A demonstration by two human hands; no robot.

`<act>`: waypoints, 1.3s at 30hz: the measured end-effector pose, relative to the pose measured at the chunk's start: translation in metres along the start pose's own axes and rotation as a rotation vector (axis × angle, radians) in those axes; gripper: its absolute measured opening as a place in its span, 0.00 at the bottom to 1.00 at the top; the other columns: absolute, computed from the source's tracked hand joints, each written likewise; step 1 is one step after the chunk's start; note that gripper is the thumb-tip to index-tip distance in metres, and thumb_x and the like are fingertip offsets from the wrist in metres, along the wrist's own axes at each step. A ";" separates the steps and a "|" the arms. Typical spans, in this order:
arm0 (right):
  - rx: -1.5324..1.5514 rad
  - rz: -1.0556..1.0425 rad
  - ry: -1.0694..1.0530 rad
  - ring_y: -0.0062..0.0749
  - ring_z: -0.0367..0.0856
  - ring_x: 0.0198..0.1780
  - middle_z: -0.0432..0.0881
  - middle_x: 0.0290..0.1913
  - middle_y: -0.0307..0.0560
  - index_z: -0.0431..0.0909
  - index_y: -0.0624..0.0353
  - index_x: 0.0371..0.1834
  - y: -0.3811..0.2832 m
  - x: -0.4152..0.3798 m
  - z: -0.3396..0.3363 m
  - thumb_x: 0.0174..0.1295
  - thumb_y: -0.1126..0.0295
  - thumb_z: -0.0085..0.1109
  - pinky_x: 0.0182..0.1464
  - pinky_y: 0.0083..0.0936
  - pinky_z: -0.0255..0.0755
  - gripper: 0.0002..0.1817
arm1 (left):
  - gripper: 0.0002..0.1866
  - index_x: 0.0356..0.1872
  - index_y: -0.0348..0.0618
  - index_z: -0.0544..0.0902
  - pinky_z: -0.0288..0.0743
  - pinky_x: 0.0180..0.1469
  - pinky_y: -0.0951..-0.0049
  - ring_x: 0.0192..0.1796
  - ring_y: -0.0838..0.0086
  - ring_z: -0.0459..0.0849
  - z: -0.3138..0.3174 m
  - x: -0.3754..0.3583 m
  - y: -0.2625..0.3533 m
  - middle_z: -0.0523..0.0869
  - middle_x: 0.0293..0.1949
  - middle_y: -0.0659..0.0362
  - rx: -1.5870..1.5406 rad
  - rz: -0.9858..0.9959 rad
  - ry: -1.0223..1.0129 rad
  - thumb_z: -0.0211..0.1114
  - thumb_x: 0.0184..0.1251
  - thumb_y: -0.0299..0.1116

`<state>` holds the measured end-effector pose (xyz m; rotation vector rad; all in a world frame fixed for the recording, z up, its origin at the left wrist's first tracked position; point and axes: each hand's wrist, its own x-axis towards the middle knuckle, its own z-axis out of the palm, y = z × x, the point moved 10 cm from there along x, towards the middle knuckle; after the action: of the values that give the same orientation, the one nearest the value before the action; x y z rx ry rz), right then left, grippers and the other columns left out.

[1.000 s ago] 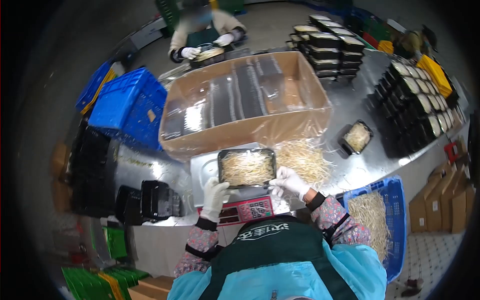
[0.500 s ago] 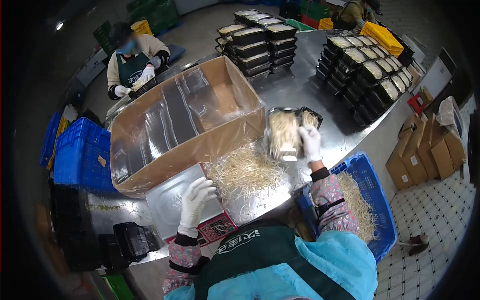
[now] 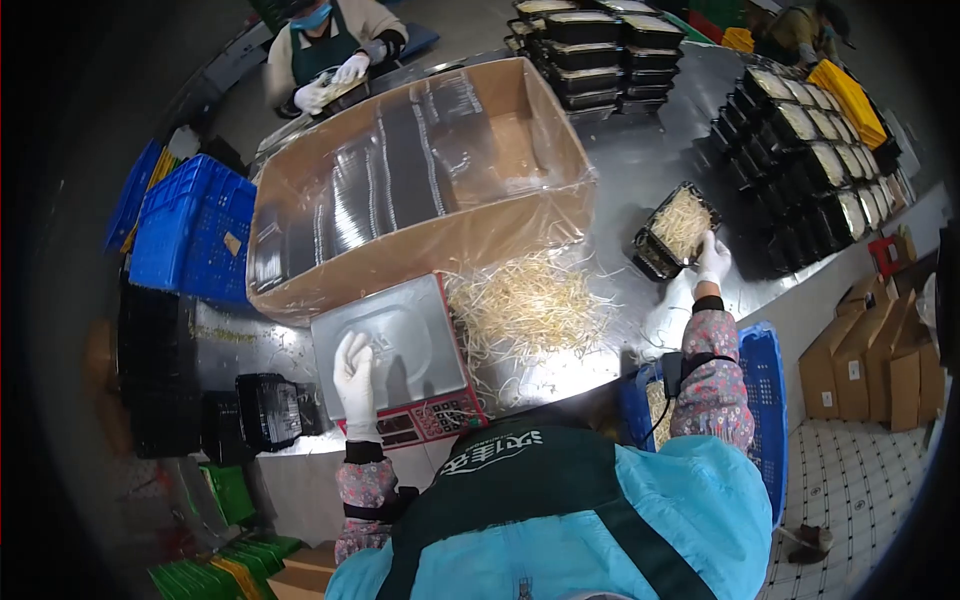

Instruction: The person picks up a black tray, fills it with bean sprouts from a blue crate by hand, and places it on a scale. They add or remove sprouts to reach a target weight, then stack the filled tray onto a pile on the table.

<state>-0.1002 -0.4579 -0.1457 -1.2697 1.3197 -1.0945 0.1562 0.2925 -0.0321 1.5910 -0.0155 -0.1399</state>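
My right hand (image 3: 714,258), in a white glove, grips the near right edge of a black plastic tray (image 3: 683,226) filled with pale bean sprouts. The tray sits tilted at the right part of the metal table, with black plastic showing beneath its left side. My left hand (image 3: 355,385), also gloved, hovers over the front left of a scale (image 3: 395,335) with a red base. Its fingers are loosely bent with nothing in them. Between the scale and the tray lies a loose heap of bean sprouts (image 3: 525,305).
A cardboard box (image 3: 430,245) of black trays stands behind the scale. Filled trays are stacked at the back (image 3: 585,60) and right (image 3: 815,150). A blue crate (image 3: 762,400) stands by my right arm, another blue crate (image 3: 190,235) at left. A co-worker (image 3: 325,55) handles a tray opposite.
My right hand has moved right, away from the sprout heap, and now holds the filled tray nearer the right stacks. My left hand stays over the scale. The whole view has shifted.
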 end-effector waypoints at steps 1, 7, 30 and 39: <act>0.031 0.065 0.009 0.33 0.83 0.40 0.84 0.50 0.50 0.72 0.70 0.60 -0.008 -0.009 -0.008 0.60 0.54 0.71 0.47 0.28 0.78 0.34 | 0.28 0.70 0.36 0.67 0.71 0.65 0.65 0.65 0.64 0.75 -0.030 -0.003 0.014 0.74 0.66 0.50 0.182 0.116 0.118 0.63 0.72 0.28; 0.219 -0.404 0.101 0.32 0.75 0.62 0.76 0.62 0.52 0.66 0.67 0.67 -0.068 -0.060 -0.034 0.72 0.71 0.57 0.67 0.28 0.68 0.23 | 0.35 0.73 0.34 0.61 0.54 0.75 0.50 0.75 0.41 0.59 -0.228 -0.029 0.041 0.63 0.73 0.39 1.421 0.147 0.684 0.61 0.73 0.44; -0.459 -1.318 -1.716 0.52 0.47 0.81 0.51 0.80 0.54 0.55 0.51 0.79 -0.118 -0.697 0.190 0.66 0.50 0.57 0.77 0.58 0.42 0.40 | 0.08 0.44 0.33 0.82 0.75 0.45 0.77 0.39 0.81 0.77 -0.152 0.053 0.110 0.85 0.39 0.63 0.149 0.446 0.373 0.67 0.69 0.27; -1.017 -0.906 -1.102 0.58 0.49 0.80 0.57 0.79 0.55 0.59 0.56 0.77 -0.084 -0.548 0.224 0.70 0.45 0.47 0.77 0.61 0.37 0.38 | 0.16 0.56 0.34 0.79 0.75 0.54 0.62 0.51 0.52 0.82 0.173 0.014 0.124 0.83 0.48 0.47 0.434 0.828 -0.558 0.59 0.69 0.25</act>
<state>0.1273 0.0885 -0.0617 -2.8035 0.3045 0.0394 0.1623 0.1153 0.0873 1.7996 -1.1870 0.0812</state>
